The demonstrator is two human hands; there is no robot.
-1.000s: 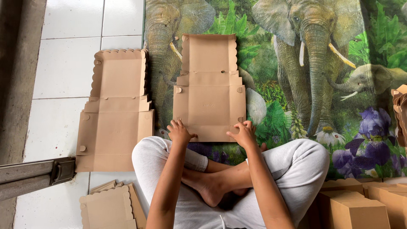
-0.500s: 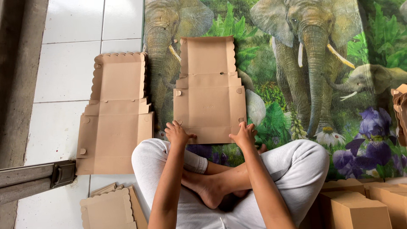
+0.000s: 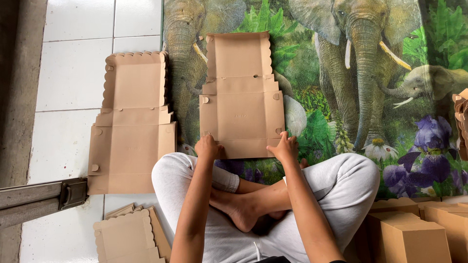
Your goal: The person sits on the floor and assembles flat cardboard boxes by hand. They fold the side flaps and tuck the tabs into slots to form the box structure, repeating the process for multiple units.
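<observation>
Left of the fingers lies a second flat brown cardboard blank (image 3: 131, 126) with scalloped edges. The left hand (image 3: 207, 146) and right hand (image 3: 284, 147) press curled fingers on the near edge of the flat, matte brown cardboard box blank (image 3: 241, 97), which lies on the elephant-printed mat (image 3: 351, 73); fingertips are hidden.

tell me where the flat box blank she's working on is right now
In the head view the unfolded cardboard blank lies centre frame on the elephant-print mat, its near edge under both hands, left hand and right hand.

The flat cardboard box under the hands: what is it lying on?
The flat cardboard box lies on an elephant-print mat. Both hands, left and right, press its near edge. The mat beneath it is hidden.
</observation>
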